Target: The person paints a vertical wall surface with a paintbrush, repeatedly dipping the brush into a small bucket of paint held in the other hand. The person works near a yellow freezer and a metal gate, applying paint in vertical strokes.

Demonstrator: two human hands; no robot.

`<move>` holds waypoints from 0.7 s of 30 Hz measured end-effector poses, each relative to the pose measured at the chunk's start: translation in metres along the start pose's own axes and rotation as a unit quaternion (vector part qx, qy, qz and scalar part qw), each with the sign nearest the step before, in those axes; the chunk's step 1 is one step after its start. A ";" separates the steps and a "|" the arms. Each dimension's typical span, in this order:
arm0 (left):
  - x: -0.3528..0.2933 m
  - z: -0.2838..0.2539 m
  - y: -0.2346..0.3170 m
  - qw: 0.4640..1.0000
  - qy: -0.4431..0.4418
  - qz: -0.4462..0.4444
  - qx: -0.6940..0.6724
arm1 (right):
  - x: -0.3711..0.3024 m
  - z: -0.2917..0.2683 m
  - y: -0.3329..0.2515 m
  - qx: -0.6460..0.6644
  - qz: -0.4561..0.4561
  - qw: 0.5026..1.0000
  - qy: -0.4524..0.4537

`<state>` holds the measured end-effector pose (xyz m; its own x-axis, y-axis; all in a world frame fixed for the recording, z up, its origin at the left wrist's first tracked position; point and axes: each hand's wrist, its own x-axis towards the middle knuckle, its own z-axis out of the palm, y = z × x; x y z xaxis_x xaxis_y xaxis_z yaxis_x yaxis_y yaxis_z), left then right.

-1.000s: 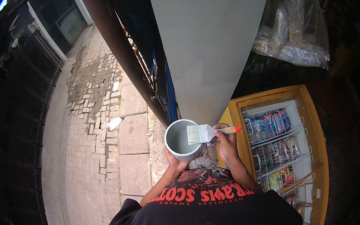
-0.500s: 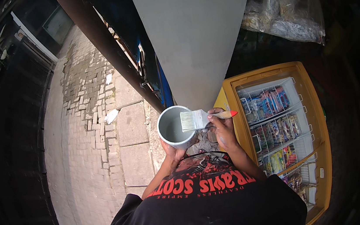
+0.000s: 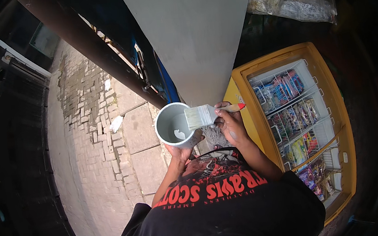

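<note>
My left hand (image 3: pixel 179 152) is closed on the lower side of a grey paint can (image 3: pixel 159 129), whose open top faces up at me. Inside the can a pale, bright patch shows low down; I cannot tell whether it is paint or bare bottom. A wide, flat paintbrush (image 3: pixel 205 116) is gripped in my right hand (image 3: pixel 231 123), fingers closed round its wooden handle with a red tip. Its pale bristles point left and lie over the can's right rim. Whether they touch the rim I cannot tell.
A tall grey pillar (image 3: pixel 192 34) rises just beyond the can. On the right stands a yellow-framed chest freezer (image 3: pixel 246 93) with wire baskets of packets. A clear plastic bag (image 3: pixel 298 0) hangs at the upper right. Brick paving (image 3: pixel 97 183) runs along the left beside a dark pole (image 3: pixel 82 41).
In the view, the can and brush have shifted slightly up and left, and the surroundings have shifted too. More of the can's inside shows, with the bright patch now visible.
</note>
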<state>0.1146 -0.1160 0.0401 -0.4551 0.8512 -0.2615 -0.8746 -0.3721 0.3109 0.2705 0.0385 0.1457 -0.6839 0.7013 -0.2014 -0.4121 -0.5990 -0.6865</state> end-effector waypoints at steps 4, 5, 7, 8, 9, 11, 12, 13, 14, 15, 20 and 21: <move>0.003 -0.009 0.021 0.998 -0.065 -0.022 -0.011 | 0.005 0.002 0.017 0.030 -0.037 0.998 0.032; 0.005 -0.010 0.026 0.996 -0.082 -0.025 -0.014 | 0.007 0.003 0.022 0.052 -0.047 0.997 0.042; 0.009 -0.011 0.037 0.996 -0.081 -0.036 -0.027 | 0.017 0.008 0.031 0.075 -0.085 0.990 0.086; 0.011 -0.012 0.044 0.994 -0.088 -0.045 -0.038 | 0.025 0.011 0.035 0.088 -0.107 0.984 0.116; 0.013 -0.012 0.053 0.993 -0.096 -0.055 -0.046 | 0.034 0.017 0.041 0.087 -0.152 0.976 0.126; 0.016 -0.018 0.068 0.987 -0.125 -0.076 -0.064 | 0.063 0.030 0.049 0.054 -0.242 0.954 0.169; 0.016 -0.022 0.076 0.987 -0.120 -0.083 -0.064 | 0.078 0.036 0.051 0.039 -0.287 0.939 0.187; 0.016 -0.027 0.085 0.989 -0.106 -0.085 -0.058 | 0.092 0.042 0.050 0.028 -0.322 0.928 0.186; 0.018 -0.032 0.092 0.991 -0.090 -0.088 -0.055 | 0.107 0.049 0.047 0.018 -0.357 0.916 0.180; 0.019 -0.036 0.100 0.984 -0.135 -0.101 -0.058 | 0.121 0.058 0.045 0.016 -0.369 0.907 0.201; 0.005 -0.048 0.132 0.991 -0.055 -0.105 -0.054 | 0.183 0.101 0.042 0.124 -0.438 0.868 0.198; 0.000 -0.048 0.138 0.989 -0.068 -0.118 -0.061 | 0.195 0.102 0.047 0.152 -0.459 0.859 0.167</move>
<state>-0.0142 -0.1848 0.0388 -0.2173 0.9584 -0.1853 -0.9709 -0.1926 0.1424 0.0565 0.1076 0.1461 0.2027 0.9737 0.1043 -0.8583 0.2279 -0.4597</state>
